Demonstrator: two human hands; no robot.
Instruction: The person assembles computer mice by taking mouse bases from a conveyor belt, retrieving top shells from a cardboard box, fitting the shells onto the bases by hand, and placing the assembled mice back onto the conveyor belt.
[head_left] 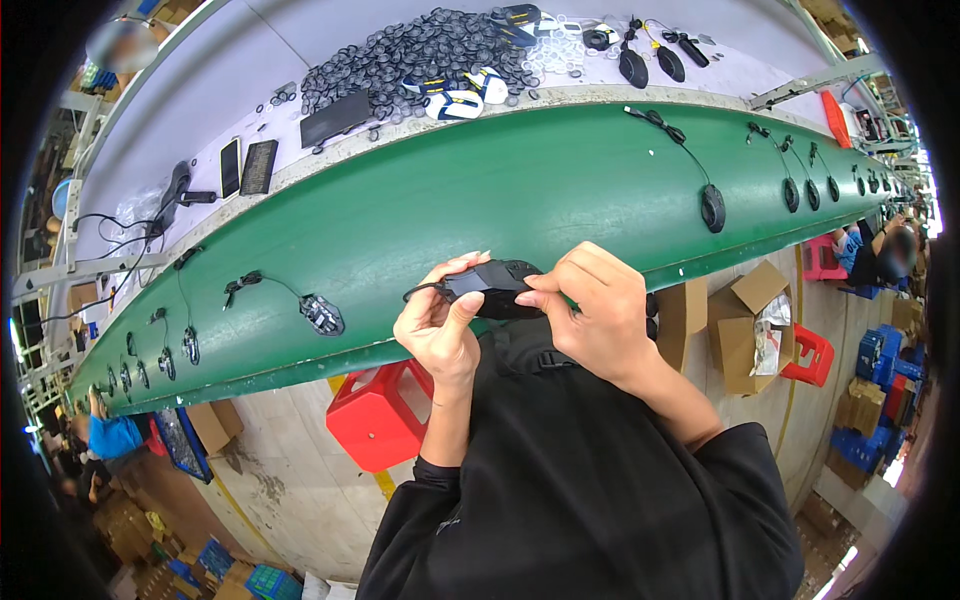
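Observation:
A black computer mouse (497, 290) is held just above the near edge of the green conveyor belt (420, 215), in front of my body. My left hand (440, 325) is closed round its left end, thumb on the near side and fingers on the far side. A dark cable loops out beside that hand. My right hand (598, 308) is closed, with thumb and forefinger pinching the mouse's right end. Whether a small part sits between those fingertips is hidden. On the belt to the left lies an opened mouse (321, 314) with its insides showing and its cable bundled.
A closed black mouse (712, 208) lies on the belt at right; several more lie toward both ends. Beyond, a shelf bears a pile of dark rings (420, 60), white rings (555, 50) and a phone (231, 167). Red stools (375, 420) and a carton (740, 335) stand below the belt.

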